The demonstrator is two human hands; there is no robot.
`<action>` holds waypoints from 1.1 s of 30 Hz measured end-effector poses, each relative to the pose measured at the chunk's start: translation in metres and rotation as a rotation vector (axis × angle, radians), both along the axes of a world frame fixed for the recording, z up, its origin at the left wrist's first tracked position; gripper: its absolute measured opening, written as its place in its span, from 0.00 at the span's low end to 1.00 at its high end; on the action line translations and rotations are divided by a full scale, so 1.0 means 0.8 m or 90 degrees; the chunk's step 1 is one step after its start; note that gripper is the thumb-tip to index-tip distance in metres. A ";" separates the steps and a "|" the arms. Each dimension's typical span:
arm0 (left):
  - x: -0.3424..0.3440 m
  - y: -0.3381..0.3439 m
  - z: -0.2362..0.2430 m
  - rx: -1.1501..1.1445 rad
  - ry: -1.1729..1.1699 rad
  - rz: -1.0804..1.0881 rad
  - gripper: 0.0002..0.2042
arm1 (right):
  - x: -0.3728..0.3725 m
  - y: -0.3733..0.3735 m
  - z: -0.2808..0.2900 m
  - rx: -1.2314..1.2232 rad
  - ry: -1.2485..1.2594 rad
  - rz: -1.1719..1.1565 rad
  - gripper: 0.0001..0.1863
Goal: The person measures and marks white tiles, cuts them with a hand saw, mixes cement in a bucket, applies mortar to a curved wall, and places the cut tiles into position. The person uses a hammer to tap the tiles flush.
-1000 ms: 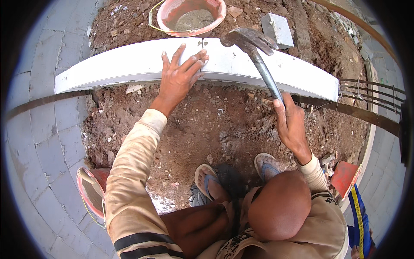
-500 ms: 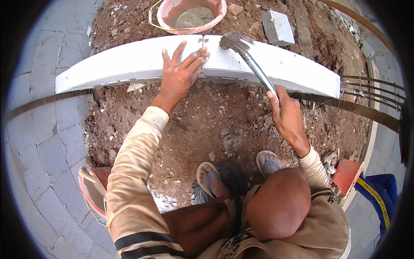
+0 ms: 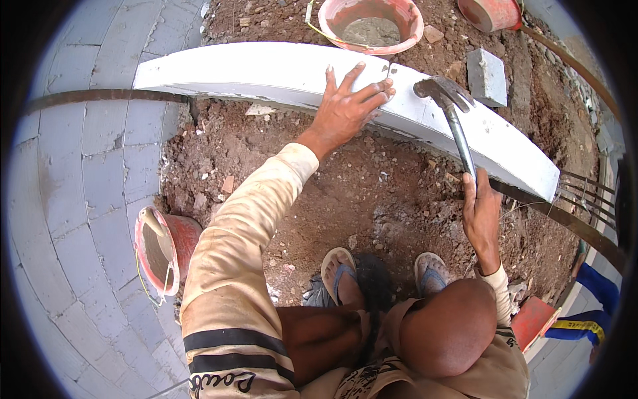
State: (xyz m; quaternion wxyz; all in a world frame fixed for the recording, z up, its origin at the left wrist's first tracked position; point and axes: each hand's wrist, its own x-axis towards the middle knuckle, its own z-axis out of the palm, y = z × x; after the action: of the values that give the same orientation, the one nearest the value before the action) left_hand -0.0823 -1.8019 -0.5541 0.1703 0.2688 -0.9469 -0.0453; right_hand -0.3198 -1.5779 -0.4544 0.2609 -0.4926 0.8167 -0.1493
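Observation:
Two long white blocks lie end to end, the left block [image 3: 239, 66] meeting the right block [image 3: 512, 146] at a narrow joint. Flat on the left block, beside that joint, rests my left hand [image 3: 347, 110], fingers spread and fingertips reaching toward the seam. My right hand [image 3: 482, 211] is wrapped round the lower handle of a claw hammer [image 3: 458, 136]. The hammer's head is over the right block, a short way right of the joint; whether it touches the surface I cannot tell.
A red bucket of wet mortar [image 3: 370, 33] stands just beyond the blocks, near a grey block [image 3: 486, 76]. Another bucket [image 3: 179, 246] sits at left beside grey paving [image 3: 106, 173]. Metal rods [image 3: 588, 189] jut out at right. A red tool [image 3: 531, 322] lies lower right, near a blue-clothed person [image 3: 591, 312].
The view has swung, so the blocks, buckets and both hands appear farther right and the blocks slant more. My left hand stays flat near the joint; my right hand still grips the hammer.

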 end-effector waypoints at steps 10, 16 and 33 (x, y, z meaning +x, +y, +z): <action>-0.002 0.003 -0.002 -0.009 0.021 -0.002 0.26 | 0.001 -0.002 -0.004 -0.054 0.031 0.029 0.18; 0.003 0.003 -0.003 0.011 0.009 0.001 0.24 | 0.001 -0.005 -0.002 -0.040 0.052 0.023 0.18; -0.006 0.001 0.012 0.015 -0.037 0.005 0.28 | -0.070 0.095 0.006 -0.113 0.065 -0.201 0.16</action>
State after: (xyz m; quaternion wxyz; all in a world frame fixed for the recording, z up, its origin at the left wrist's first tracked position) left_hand -0.0867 -1.8012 -0.5448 0.1401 0.2759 -0.9497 -0.0477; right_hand -0.3761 -1.5017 -0.4497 0.1483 -0.3865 0.8796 -0.2344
